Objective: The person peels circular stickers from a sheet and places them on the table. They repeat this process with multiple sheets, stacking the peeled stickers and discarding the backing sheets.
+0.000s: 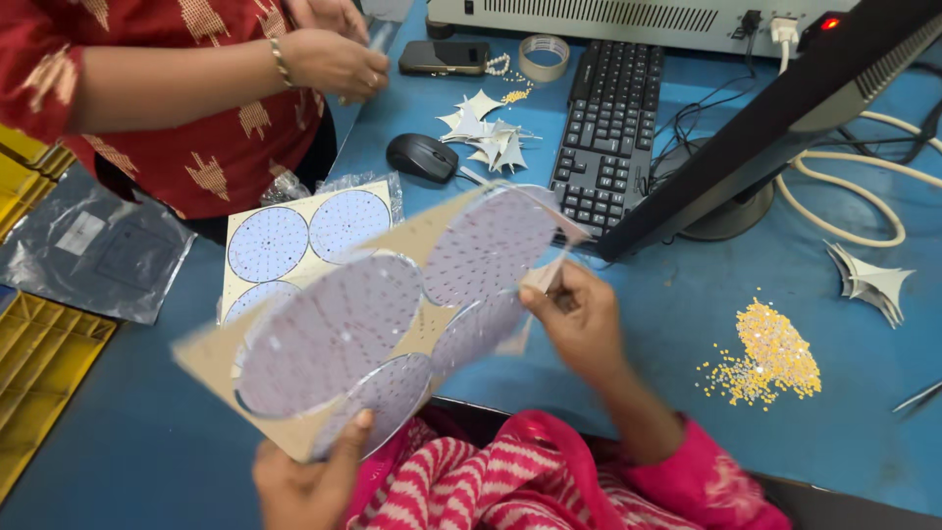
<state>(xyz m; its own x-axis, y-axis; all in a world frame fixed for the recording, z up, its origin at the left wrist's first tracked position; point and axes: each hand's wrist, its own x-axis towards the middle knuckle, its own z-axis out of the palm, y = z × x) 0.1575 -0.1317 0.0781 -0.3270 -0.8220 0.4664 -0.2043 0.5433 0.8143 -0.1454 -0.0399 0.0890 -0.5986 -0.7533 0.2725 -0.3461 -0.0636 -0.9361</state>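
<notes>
Currently, the panel of round LED circuit boards is held tilted above the blue worktable. The left hand clamps its near corner, thumb on top; the right hand pinches the far edge where a corner scrap bends away (apparently the break-out step). Freeing a disc would call for steady flexing along the scored seams. A second panel lies flat beyond, near a co-worker's sleeve.

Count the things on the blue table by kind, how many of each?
Panels of round discs: 2, one held by the left hand and right hand, one lying flat
Keyboard: 1
Mouse: 1
Phone: 1
Tape roll: 1
Monitor: 1
Total: 7
</notes>
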